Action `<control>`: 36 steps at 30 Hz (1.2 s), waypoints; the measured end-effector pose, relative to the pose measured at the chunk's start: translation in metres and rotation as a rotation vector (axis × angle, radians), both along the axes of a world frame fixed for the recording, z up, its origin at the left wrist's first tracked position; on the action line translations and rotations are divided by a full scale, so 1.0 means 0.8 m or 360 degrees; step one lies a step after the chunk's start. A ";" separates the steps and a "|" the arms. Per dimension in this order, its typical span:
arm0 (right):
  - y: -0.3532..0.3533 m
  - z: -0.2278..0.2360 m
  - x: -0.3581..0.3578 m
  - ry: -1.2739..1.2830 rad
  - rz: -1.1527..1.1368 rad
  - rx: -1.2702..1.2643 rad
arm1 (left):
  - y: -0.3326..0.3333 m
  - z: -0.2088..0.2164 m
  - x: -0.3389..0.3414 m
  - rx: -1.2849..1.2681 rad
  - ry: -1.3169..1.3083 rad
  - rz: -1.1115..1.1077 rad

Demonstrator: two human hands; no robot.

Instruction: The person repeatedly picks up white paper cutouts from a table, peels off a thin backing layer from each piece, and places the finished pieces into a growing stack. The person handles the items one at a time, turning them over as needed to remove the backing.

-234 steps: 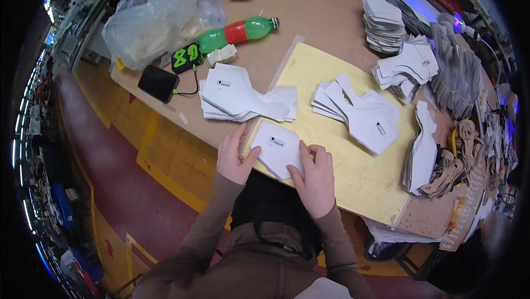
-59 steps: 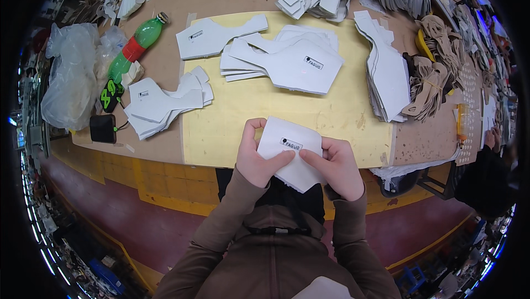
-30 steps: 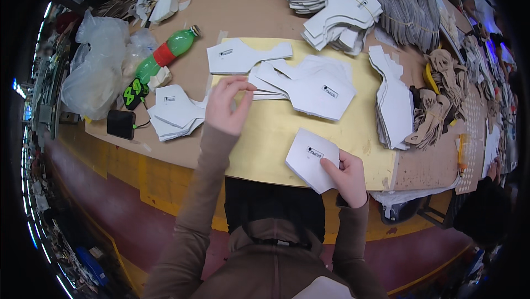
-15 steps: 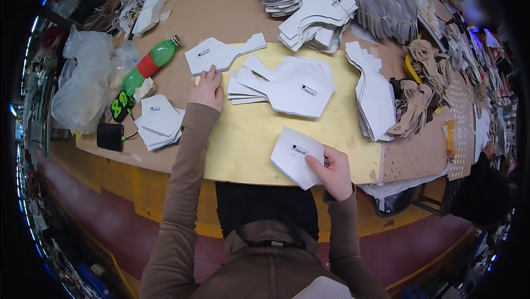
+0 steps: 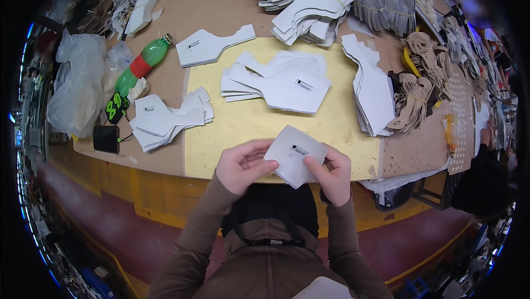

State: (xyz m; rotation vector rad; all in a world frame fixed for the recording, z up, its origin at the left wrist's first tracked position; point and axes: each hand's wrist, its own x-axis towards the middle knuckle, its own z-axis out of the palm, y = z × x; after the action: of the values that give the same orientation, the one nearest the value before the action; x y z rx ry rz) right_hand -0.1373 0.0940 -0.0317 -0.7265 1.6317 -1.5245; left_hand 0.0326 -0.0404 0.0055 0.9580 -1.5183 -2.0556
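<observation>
Between my two hands, over the table's front edge, is a small stack of white flat cut pieces (image 5: 292,167), angular, with a dark printed mark on top. My right hand (image 5: 334,175) grips its right side, thumb on top and fingers underneath. At the left edge, my left hand (image 5: 243,166) has its thumb against the rim and its fingers curled behind. Beyond them lies a loose pile of larger white cut pieces (image 5: 292,94) with curved arms. Another pile of white pieces (image 5: 165,119) is fanned out at the left, and a single-looking white piece (image 5: 212,45) lies behind it.
A yellow sheet (image 5: 232,133) covers the table's middle. Left are a green bottle (image 5: 155,51), a plastic bag (image 5: 77,89) and a black device (image 5: 106,139). White stacks (image 5: 369,89) and beige strap bundles (image 5: 417,97) stand right, grey banded stacks (image 5: 383,3) behind.
My left hand has left the white piece at the far left and come down to the held stack. The view has shifted slightly, and the left pile's whole fan now shows.
</observation>
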 end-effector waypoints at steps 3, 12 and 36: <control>-0.015 0.025 0.018 0.0841 -0.0559 -0.0139 | 0.022 0.019 -0.002 -0.0843 -0.0117 0.0320; 0.009 0.065 0.022 0.0021 0.0017 -0.0387 | 0.013 0.007 -0.011 -0.2106 0.0190 -0.0147; -0.002 0.072 0.027 0.0862 0.0678 -0.0188 | 0.022 0.034 0.020 -0.1960 -0.0212 -0.0464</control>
State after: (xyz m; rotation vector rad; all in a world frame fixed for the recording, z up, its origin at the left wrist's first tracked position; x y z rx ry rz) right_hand -0.1154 0.0922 0.0256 -1.5466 1.6191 -1.1759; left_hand 0.0490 -0.0231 0.0323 0.3591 -2.5379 -0.7888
